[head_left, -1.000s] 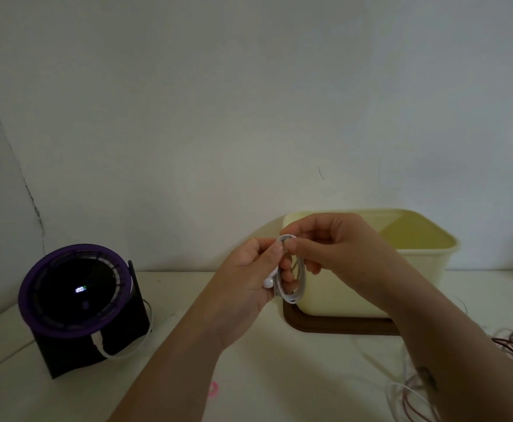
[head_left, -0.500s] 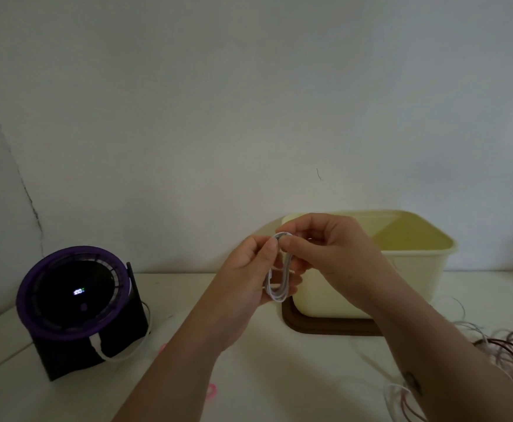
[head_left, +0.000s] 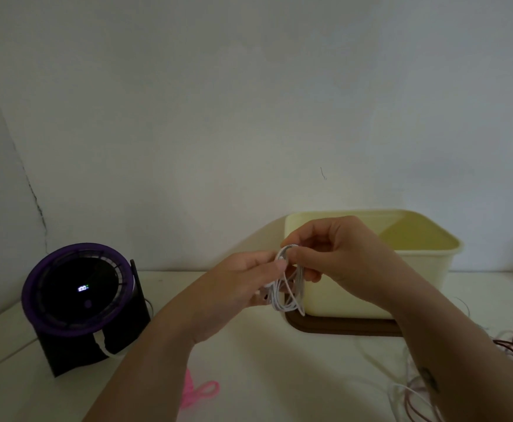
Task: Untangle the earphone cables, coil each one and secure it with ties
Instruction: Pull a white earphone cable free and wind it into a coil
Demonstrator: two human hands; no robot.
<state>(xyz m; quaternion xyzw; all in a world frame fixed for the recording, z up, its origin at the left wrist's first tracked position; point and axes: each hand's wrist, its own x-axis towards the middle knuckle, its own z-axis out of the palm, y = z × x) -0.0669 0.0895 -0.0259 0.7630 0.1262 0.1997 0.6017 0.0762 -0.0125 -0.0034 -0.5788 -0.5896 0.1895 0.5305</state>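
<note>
Both hands [head_left: 240, 287] [head_left: 340, 260] pinching white coil [head_left: 288, 287], beside bin rim [head_left: 291, 220]

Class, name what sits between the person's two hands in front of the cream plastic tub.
In the head view, a coiled white earphone cable hangs there, pinched by the left hand and right hand.

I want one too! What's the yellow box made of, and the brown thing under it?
The pale yellow rectangular box looks like smooth plastic: rounded moulded rim, even sheen. The dark brown flat slab under it could be plastic or wood; unclear.
</note>
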